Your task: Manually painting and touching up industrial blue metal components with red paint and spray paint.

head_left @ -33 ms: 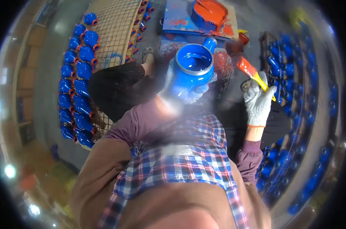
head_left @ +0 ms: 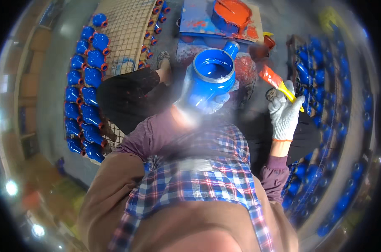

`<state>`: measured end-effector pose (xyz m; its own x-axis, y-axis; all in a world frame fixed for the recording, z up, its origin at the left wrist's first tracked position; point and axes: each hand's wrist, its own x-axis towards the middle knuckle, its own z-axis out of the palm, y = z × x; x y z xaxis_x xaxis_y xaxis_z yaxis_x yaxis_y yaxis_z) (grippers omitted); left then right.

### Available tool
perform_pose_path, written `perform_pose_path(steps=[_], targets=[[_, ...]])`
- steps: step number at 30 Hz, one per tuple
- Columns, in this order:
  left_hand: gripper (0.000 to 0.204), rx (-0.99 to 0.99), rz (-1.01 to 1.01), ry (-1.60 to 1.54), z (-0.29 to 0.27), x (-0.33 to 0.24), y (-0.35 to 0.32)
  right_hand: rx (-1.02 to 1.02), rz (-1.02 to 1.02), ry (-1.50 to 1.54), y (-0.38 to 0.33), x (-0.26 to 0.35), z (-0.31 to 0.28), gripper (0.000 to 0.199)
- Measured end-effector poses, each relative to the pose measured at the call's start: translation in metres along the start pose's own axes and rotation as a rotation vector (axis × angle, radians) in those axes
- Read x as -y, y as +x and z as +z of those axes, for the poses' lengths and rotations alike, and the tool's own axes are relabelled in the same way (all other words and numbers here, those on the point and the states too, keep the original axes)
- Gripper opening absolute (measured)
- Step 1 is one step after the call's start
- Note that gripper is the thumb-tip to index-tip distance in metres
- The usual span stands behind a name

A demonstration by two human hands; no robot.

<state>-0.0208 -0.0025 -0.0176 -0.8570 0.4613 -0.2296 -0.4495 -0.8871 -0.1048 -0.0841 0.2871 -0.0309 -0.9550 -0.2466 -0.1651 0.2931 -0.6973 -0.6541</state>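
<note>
Brush (head_left: 281,86) and blue vessel (head_left: 205,92) sit side by side: bristles just right of the open mouth, apart from its metal rim (head_left: 215,80). My right grip (head_left: 284,111) has the yellow handle pinched, its long axis slanting forward and left, so the red bristles point roughly toward the vessel's short neck (head_left: 231,49). My left grip (head_left: 217,102) is wrapped about the vessel's body, mouth facing up at me, neck pointing forward and slightly right. The paint pan (head_left: 222,27) stands farther ahead on the surface (head_left: 194,17).
</note>
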Motion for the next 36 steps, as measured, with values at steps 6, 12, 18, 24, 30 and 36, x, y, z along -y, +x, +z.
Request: perform_pose_path(steps=[6,12,18,24,30,36], targets=[[0.062,-0.077,0.127,0.128,-0.006,0.007,-0.003,-0.246,-0.371,-0.932,-0.024,-0.015,0.027,0.029],[0.071,0.082,0.154,0.251,-0.027,0.017,0.022,0.355,-0.967,-1.827,-0.044,-0.038,0.047,0.041],[0.082,0.113,0.098,0.194,-0.031,0.012,0.041,0.421,-0.958,-1.771,-0.041,-0.051,0.059,0.038],[0.076,-0.009,0.058,0.079,-0.021,0.023,0.053,-0.313,-1.002,-1.657,-0.09,0.04,0.01,0.019],[0.075,-0.016,0.103,0.132,-0.04,0.02,0.067,-0.788,-0.55,-1.537,-0.158,0.048,-0.117,0.027],[0.079,-0.06,0.117,0.064,-0.05,0.02,0.072,-0.938,0.108,-1.759,-0.23,-0.042,-0.241,0.066]])
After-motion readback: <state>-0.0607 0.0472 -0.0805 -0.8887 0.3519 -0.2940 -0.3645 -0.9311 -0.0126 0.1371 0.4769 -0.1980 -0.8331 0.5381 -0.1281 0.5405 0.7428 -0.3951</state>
